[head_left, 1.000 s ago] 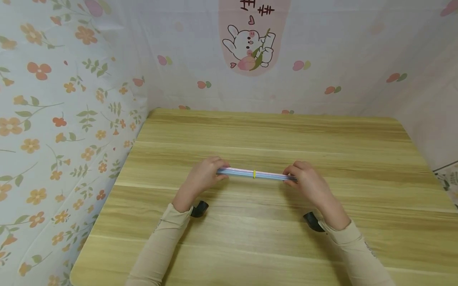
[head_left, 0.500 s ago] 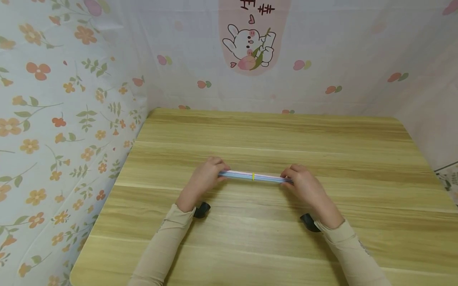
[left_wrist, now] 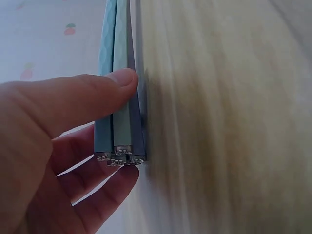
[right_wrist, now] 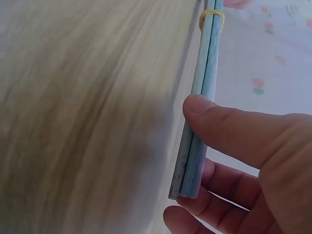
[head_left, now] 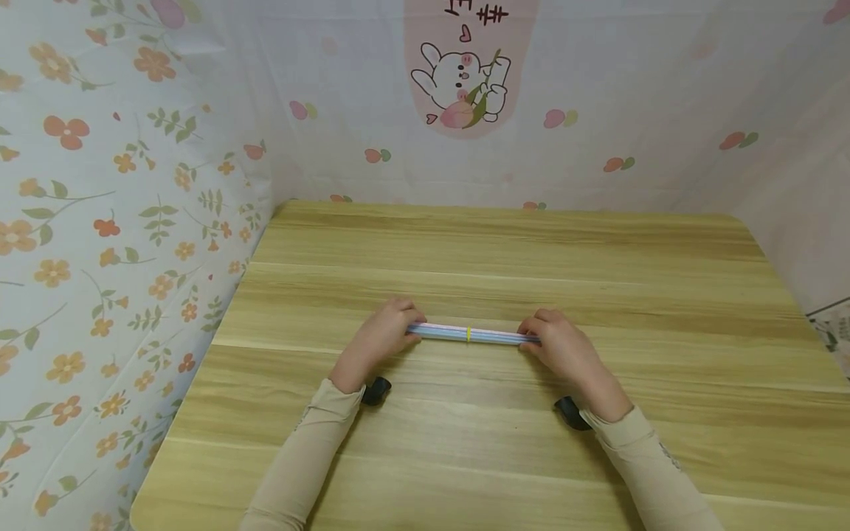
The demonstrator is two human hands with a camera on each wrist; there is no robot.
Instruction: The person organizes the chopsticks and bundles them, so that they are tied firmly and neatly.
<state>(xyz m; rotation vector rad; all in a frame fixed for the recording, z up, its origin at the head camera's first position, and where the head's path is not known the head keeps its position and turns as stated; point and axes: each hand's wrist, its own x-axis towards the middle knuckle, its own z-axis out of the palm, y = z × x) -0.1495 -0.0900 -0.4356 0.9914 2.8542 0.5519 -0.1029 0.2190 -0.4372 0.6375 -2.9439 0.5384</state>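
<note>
A bundle of pastel blue and pink chopsticks (head_left: pixel 441 332), bound around the middle by a yellow rubber band (head_left: pixel 468 335), lies crosswise between the two hands. My left hand (head_left: pixel 387 332) pinches its left end, thumb on the near side and fingers behind. In the left wrist view the chopsticks (left_wrist: pixel 122 48) show silvery patterned end caps. The other end is pinched by my right hand (head_left: pixel 561 345); in the right wrist view the thumb presses on the pale blue chopsticks (right_wrist: pixel 197 117). Whether the bundle touches the table cannot be told.
The wood-grain table (head_left: pixel 465 251) extends around both hands. A flowered cloth (head_left: pixel 133 221) hangs along the left side, and a cloth with a rabbit print (head_left: pixel 465 85) hangs behind the table. Black wrist-worn pieces (head_left: pixel 377 391) jut from below the sleeves.
Both hands have shifted the bundle slightly toward the person. The right hand has also moved a little to the left. Both still hold the ends.
</note>
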